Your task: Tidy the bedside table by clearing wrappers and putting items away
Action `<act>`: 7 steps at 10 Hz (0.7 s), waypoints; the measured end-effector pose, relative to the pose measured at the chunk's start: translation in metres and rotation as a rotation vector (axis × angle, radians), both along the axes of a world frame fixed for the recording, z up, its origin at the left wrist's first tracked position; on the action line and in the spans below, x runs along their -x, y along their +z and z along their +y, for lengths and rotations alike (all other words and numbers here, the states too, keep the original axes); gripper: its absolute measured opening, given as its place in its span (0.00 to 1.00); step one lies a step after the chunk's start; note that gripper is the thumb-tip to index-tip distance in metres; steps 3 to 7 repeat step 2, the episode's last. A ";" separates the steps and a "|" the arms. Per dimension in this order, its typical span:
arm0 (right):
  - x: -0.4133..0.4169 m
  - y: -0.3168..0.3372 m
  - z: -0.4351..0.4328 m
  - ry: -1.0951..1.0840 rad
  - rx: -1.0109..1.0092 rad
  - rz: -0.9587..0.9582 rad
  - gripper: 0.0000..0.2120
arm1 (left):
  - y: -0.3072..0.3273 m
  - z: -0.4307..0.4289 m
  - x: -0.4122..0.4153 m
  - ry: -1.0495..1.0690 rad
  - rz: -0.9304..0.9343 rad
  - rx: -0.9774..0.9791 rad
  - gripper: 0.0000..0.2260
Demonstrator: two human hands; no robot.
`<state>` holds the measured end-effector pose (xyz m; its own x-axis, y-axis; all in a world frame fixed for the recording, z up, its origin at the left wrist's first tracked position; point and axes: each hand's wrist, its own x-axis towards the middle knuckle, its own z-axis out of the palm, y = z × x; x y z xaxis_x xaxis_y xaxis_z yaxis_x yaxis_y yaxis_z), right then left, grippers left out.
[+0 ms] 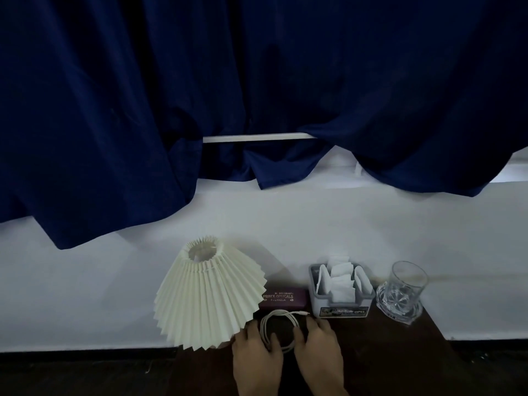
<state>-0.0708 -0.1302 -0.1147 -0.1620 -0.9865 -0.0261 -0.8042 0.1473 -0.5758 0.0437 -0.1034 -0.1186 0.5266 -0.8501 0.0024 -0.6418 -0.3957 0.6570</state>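
Note:
A white cable [278, 314] lies coiled in a loop on the dark wooden bedside table [380, 352], just in front of a maroon glasses case [284, 299]. My left hand [257, 352] rests on the coil's left side and my right hand [318, 350] on its right side, fingers curled over the strands. Right of the case stands a grey holder [341, 308] filled with white tissues or sachets. A clear cut-glass tumbler [404, 290] stands on a glass coaster at the far right.
A cream pleated lamp shade [207, 292] stands at the table's left, close to my left hand. Behind the table runs a white wall ledge [285, 218] with dark blue curtains [257, 81] hanging over it. The floor at the left is dark.

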 end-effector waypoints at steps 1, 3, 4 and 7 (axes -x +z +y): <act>0.003 -0.001 0.003 0.018 -0.007 -0.004 0.22 | 0.000 0.004 0.000 -0.035 -0.003 -0.012 0.27; 0.005 0.002 0.005 0.003 -0.022 0.007 0.20 | -0.007 0.007 0.001 -0.015 0.001 0.076 0.29; 0.005 0.002 0.005 0.003 -0.022 0.007 0.20 | -0.007 0.007 0.001 -0.015 0.001 0.076 0.29; 0.005 0.002 0.005 0.003 -0.022 0.007 0.20 | -0.007 0.007 0.001 -0.015 0.001 0.076 0.29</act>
